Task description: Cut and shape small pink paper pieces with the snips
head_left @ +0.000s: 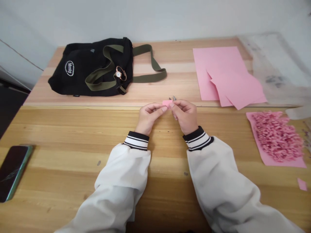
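Observation:
My left hand (148,116) and my right hand (185,114) meet at the middle of the wooden table (73,155). Both pinch a small pink paper piece (167,103) between fingertips, the fingers curled closed around it. Just behind the paper, the metal tips of a small tool (174,97) show on the table; the rest is hidden by my right hand. Both arms wear white sleeves with black striped cuffs.
A black bag (80,69) with olive straps and a wristwatch (120,73) lies at the back left. Pink paper sheets (223,74) lie back right. A pile of small pink folded pieces (277,136) rests on a pink sheet at right. A phone (13,170) lies near left.

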`<move>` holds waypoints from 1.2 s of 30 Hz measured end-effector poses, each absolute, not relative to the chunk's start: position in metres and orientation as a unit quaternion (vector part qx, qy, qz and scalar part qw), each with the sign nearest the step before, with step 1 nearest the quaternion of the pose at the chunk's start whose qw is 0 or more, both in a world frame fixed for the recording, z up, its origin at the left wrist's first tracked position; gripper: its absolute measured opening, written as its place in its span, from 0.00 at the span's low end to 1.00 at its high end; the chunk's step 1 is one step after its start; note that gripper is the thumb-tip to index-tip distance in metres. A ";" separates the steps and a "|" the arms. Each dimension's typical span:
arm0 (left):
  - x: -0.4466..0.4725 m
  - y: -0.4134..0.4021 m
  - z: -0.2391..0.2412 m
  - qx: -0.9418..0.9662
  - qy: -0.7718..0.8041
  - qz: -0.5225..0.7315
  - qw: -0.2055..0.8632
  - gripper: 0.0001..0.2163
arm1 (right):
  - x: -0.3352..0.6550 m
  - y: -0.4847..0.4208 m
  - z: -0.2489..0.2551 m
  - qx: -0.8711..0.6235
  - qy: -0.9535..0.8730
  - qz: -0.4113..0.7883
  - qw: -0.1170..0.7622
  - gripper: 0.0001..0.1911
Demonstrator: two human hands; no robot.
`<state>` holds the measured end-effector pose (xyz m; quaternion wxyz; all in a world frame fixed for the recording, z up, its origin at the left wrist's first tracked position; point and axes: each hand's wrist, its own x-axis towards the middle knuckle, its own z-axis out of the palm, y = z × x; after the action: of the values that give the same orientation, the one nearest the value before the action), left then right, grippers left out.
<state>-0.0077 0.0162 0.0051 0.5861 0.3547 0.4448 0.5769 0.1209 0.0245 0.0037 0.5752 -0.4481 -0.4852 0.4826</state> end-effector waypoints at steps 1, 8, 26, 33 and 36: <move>-0.007 0.016 0.005 0.356 0.445 0.578 0.584 0.12 | 0.121 0.025 0.003 -0.447 -0.484 0.481 0.579 0.16; -0.006 0.017 0.003 0.353 0.456 0.581 0.574 0.12 | 0.121 0.024 0.000 -0.465 -0.486 0.479 0.564 0.16; -0.007 0.016 0.007 0.350 0.453 0.568 0.591 0.10 | 0.121 0.023 0.003 -0.463 -0.481 0.493 0.558 0.15; -0.008 0.016 0.007 0.330 0.433 0.564 0.621 0.11 | 0.121 0.024 0.003 -0.459 -0.482 0.497 0.557 0.17; -0.005 0.015 0.007 0.362 0.453 0.554 0.598 0.13 | 0.121 0.025 0.001 -0.455 -0.477 0.495 0.567 0.16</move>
<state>-0.0053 0.0149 0.0070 0.5977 0.3622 0.4529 0.5536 0.1214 0.0248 0.0008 0.5668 -0.4547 -0.4768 0.4946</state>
